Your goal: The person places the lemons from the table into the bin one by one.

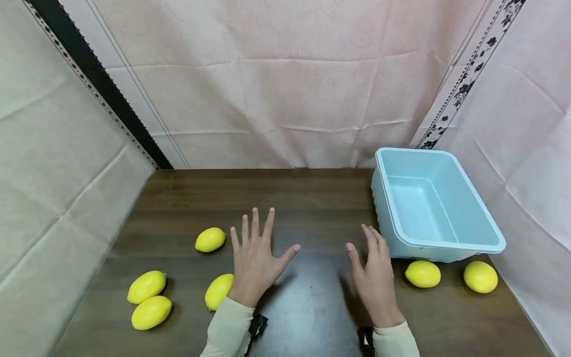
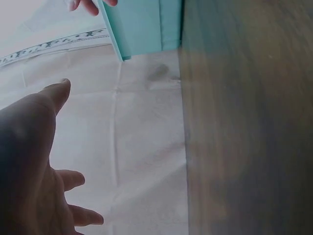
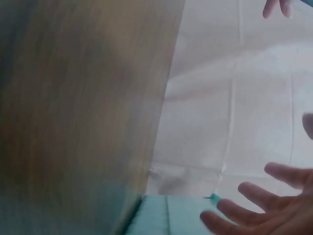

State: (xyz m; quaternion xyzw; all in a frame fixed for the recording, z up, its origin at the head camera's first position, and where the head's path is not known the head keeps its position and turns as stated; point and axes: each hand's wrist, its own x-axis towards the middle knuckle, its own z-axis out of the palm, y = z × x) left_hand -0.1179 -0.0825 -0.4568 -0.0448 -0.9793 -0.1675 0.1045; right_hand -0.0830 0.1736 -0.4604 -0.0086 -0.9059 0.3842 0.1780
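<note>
- The left hand (image 1: 256,258), at the centre of the head view, has its fingers spread and its thumb pointing right; it holds nothing.
- The right hand (image 1: 375,277), right of centre, also holds nothing: its fingers are extended and its thumb stands apart from them.
- Nearest the left hand are two lemons. The upper lemon (image 1: 210,240) lies just left of the little finger, its long axis rising slightly to the right. The lower lemon (image 1: 219,291) lies beside the wrist, partly hidden by it, its long axis slanting from lower left to upper right.
- Two more, the left-hand pair of lemons (image 1: 151,313), lie side by side at the lower left, well apart from the right hand.
- The light-blue plastic basin (image 1: 392,218) stands upright at the right of the frame, far nearer the right hand; whether those fingertips touch its wall I cannot tell.
- So the basin and the four left-side lemons lie on opposite sides of the hands.
- Below the basin's near rim, a lemon (image 1: 423,274) and a far-right lemon (image 1: 480,277) rest on the wooden table (image 1: 290,193).
</note>
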